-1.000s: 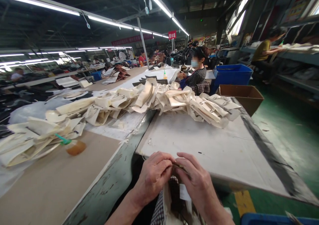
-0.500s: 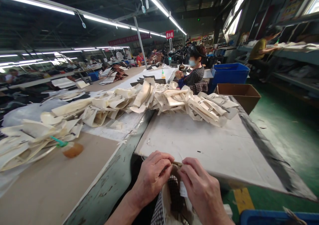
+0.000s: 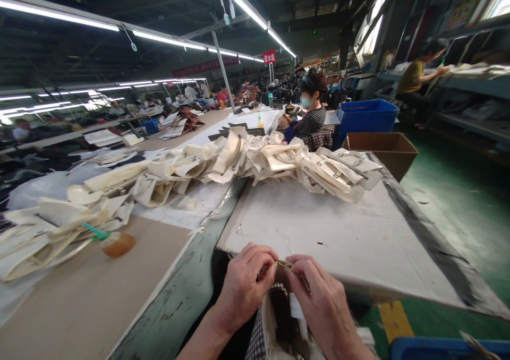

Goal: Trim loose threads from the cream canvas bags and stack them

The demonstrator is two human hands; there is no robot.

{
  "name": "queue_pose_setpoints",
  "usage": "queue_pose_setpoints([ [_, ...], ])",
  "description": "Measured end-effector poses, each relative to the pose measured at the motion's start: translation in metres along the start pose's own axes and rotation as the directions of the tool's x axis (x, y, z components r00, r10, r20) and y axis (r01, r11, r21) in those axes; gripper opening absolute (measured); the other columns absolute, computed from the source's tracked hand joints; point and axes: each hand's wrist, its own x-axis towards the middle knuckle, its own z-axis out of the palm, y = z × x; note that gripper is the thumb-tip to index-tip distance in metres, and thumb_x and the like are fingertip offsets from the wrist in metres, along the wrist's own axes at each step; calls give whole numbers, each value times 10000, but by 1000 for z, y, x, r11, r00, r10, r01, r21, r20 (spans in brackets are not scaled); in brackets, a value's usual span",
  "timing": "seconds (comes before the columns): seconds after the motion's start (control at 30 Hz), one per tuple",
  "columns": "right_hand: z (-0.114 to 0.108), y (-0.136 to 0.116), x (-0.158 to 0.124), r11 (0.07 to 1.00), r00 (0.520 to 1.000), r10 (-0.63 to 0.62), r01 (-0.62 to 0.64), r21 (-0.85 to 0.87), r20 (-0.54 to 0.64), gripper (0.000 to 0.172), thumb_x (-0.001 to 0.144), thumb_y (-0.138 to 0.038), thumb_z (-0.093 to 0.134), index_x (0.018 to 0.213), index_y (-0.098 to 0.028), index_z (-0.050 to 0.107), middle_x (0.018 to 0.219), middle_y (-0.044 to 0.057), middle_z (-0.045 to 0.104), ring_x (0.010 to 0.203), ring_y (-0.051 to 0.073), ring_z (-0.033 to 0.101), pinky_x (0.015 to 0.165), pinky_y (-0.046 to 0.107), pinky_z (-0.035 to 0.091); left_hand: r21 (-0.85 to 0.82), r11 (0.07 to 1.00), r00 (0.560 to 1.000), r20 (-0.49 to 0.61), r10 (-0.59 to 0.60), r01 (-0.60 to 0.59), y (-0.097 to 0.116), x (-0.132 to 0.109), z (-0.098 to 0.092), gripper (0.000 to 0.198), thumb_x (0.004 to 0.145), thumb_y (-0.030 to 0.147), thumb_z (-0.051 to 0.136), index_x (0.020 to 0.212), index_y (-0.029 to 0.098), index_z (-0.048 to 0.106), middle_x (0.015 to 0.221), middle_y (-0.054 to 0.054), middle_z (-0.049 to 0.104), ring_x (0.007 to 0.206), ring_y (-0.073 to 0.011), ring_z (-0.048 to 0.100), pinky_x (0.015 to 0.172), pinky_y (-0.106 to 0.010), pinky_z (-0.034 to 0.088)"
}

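Observation:
My left hand (image 3: 243,285) and my right hand (image 3: 321,301) meet at the near edge of the worktable (image 3: 338,238), low in the view. Both pinch the top edge of a cream bag piece (image 3: 285,317) with a dark checked lining and a small white label. The fingers of each hand are curled tight on its rim. Most of the piece hangs below the table edge, between my wrists.
A long heap of cream bag pieces (image 3: 247,161) runs across the tables. A glue bottle with a green nozzle (image 3: 111,240) lies at left. A person in a striped top (image 3: 313,118) sits beyond, beside a blue bin (image 3: 366,116) and a cardboard box (image 3: 382,147).
My hands have shifted slightly down in the view and kept their grip; the top flap of the piece now shows more between my fingers.

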Motion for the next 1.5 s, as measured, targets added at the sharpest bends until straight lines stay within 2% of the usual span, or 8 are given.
queue_pose_setpoints([
  [0.23, 1, -1, 0, 1000, 1000, -18, 18, -6, -9, 203, 919, -129, 410, 747, -221, 467, 800, 6, 680, 673, 130, 681, 602, 222, 510, 4, 1000, 1000, -17, -9, 9, 1, 2, 1, 179, 843, 70, 518, 712, 191, 498, 814, -11, 664, 742, -149, 573, 690, -278, 460],
  [0.43, 1, 3, -3, 996, 998, 41, -44, 74, 41, 181, 906, -150, 434, 742, -226, 451, 840, 10, 686, 667, 130, 665, 604, 229, 500, -190, 916, 935, 44, -352, 353, 7, 2, -5, 313, 768, 86, 586, 702, 221, 312, 791, 27, 695, 708, -134, 629, 675, -254, 470],
  [0.6, -8, 1, 4, 959, 942, 187, -236, 155, 277, 106, 877, -225, 520, 960, -226, 454, 819, -4, 664, 683, 152, 654, 640, 262, 508, -381, 755, 846, 214, -489, 533, 20, 11, -16, 358, 704, 85, 630, 737, 227, 303, 755, 30, 711, 682, -139, 632, 632, -226, 467],
  [0.7, -10, -1, 16, 978, 893, 109, -175, 114, 436, 365, 835, -214, 592, 1167, -223, 439, 946, 21, 686, 804, 180, 666, 695, 283, 495, -398, 700, 806, 290, -516, 592, 25, 16, -20, 327, 663, 88, 662, 773, 213, 381, 713, 38, 669, 651, -132, 600, 573, -206, 434],
  [0.77, -10, -2, 25, 995, 862, 37, -80, 63, 506, 255, 836, -186, 589, 1082, -236, 545, 927, 19, 698, 799, 187, 664, 688, 281, 475, -394, 686, 791, 313, -526, 611, 29, 17, -26, 301, 654, 95, 675, 800, 202, 435, 686, 46, 622, 624, -118, 559, 558, -201, 415],
  [1.0, -8, -1, 30, 983, 874, 63, -139, 122, 482, 156, 830, -184, 632, 970, -246, 654, 858, -5, 725, 784, 170, 670, 694, 247, 456, -371, 652, 743, 202, -638, 661, 68, -20, -35, 519, 703, 189, 714, 1158, 215, 466, 1195, -63, 547, 1081, -222, 521, 929, -330, 432],
  [1.23, -7, 0, 29, 924, 873, 209, -325, 204, 442, 100, 770, -180, 688, 840, -226, 633, 779, -42, 737, 715, 139, 670, 673, 219, 446, -305, 646, 697, 95, -710, 700, 71, -41, -4, 489, 703, 133, 639, 1155, 213, 471, 1206, -67, 592, 1053, -231, 584, 942, -353, 467],
  [1.5, 1, 8, 31, 881, 851, 264, -404, 245, 454, 177, 765, -198, 692, 939, -224, 675, 813, -23, 757, 753, 156, 687, 711, 231, 472, -332, 640, 698, 86, -711, 693, 61, -36, -4, 424, 771, 168, 563, 1194, 185, 544, 1237, -75, 625, 1093, -226, 612, 944, -306, 496],
])
